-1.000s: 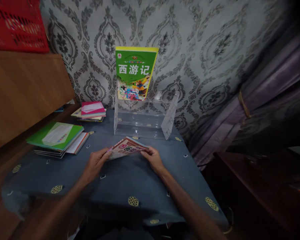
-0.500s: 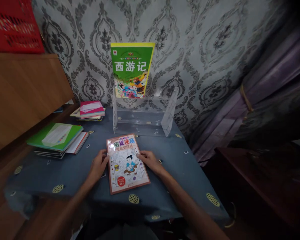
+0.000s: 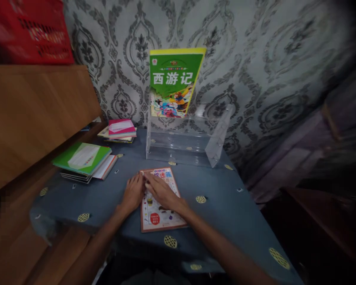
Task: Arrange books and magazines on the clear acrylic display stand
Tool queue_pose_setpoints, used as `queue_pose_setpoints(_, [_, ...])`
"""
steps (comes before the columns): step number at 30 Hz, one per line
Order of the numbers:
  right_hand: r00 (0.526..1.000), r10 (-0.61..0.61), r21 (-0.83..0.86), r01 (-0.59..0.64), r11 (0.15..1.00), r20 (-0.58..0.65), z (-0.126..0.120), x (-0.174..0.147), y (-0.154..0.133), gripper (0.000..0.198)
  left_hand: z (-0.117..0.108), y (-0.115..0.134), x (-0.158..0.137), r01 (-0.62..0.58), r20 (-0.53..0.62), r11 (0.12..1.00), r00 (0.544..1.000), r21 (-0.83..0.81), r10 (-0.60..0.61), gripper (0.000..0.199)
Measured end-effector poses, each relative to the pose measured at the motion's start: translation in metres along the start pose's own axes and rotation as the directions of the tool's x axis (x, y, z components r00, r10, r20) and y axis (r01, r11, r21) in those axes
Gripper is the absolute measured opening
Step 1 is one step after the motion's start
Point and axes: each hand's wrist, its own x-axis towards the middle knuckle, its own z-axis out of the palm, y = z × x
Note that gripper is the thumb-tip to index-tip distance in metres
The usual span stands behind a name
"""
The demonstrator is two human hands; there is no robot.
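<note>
A thin children's book [image 3: 166, 221] with a pale illustrated cover and reddish border lies face up near the table's front. My left hand [image 3: 134, 192] is closed at its upper left edge, fingers curled beside the cover. Across the cover reaches my right hand [image 3: 161, 192], its fingertips meeting the left hand's at that same upper left side. Both hands' fingers look pinched on the book's edge, though the exact contact is hidden. My right hand covers much of the title and the drawing.
Behind the book stands a clear acrylic rack [image 3: 178, 141] with a green book [image 3: 174, 91] upright at its top left. Stacked books [image 3: 77, 158] lie on the left, and a pink-topped stack [image 3: 121, 128] farther back. A wooden cabinet [image 3: 41, 107] carries a red basket [image 3: 44, 35].
My right hand has moved from the book's right edge across the cover to its left side, beside my left hand. The view has turned left.
</note>
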Motion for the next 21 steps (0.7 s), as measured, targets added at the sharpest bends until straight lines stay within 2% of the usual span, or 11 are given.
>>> queue_pose_setpoints(3, [0.998, -0.053, 0.008, 0.053, 0.999, 0.037, 0.027, 0.022, 0.002, 0.059, 0.000, 0.000, -0.003, -0.012, 0.017, 1.000, 1.000, -0.012, 0.012, 0.045])
queue_pose_setpoints(6, [0.995, -0.057, -0.028, 0.059, 0.998, 0.079, 0.036, 0.031, 0.013, 0.061, 0.000, 0.001, -0.003, 0.000, 0.018, 1.000, 1.000, 0.018, 0.000, 0.046])
queue_pose_setpoints(15, [0.993, 0.109, -0.324, -0.090, 0.942, 0.042, 0.019, 0.006, 0.044, 0.068, -0.003, 0.007, 0.001, 0.013, 0.029, 0.990, 0.999, 0.143, -0.018, 0.041])
queue_pose_setpoints(21, [0.964, 0.263, -0.434, -0.253, 0.865, -0.038, 0.009, -0.011, 0.060, 0.069, -0.010, 0.014, -0.001, 0.042, 0.046, 0.983, 0.998, 0.178, -0.051, 0.041])
